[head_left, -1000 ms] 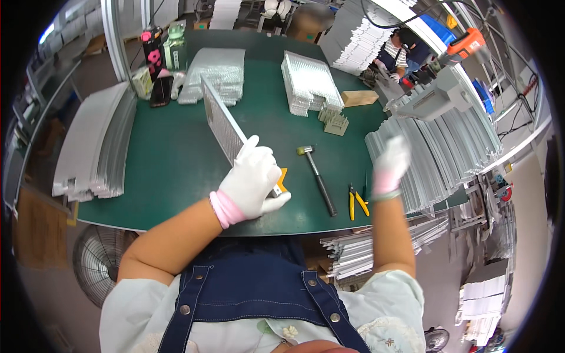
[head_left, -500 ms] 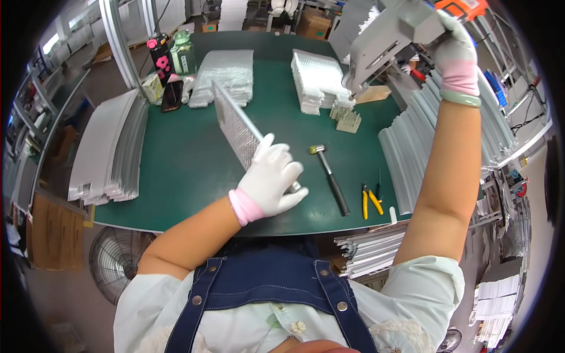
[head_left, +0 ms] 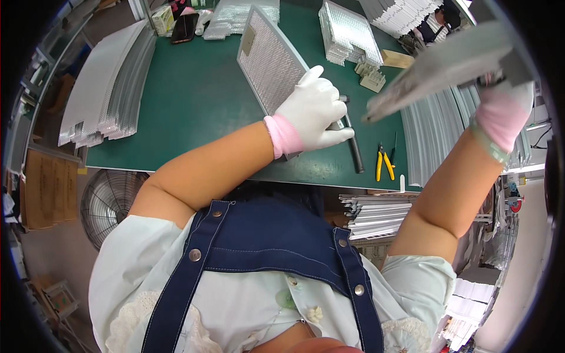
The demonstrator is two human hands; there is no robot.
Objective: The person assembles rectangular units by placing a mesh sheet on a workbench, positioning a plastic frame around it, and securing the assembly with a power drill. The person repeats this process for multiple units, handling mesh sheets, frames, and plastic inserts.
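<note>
My left hand (head_left: pixel 312 115) presses flat on the mesh panel (head_left: pixel 272 62), its long axis toward eleven o'clock; my right hand (head_left: pixel 500 109) apparently grips a metal strip (head_left: pixel 435 67) at two o'clock.

Green table (head_left: pixel 194 106) bears metal strip stacks (head_left: pixel 106 88), hammer (head_left: pixel 353 147), yellow pliers (head_left: pixel 384 166)

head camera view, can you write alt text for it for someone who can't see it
Seen from above, a person in white gloves rests the left hand on a metal mesh panel lying on a green table, while the right hand lifts a grey metal strip over it. A hammer and yellow-handled pliers lie by the table's near edge.
</note>
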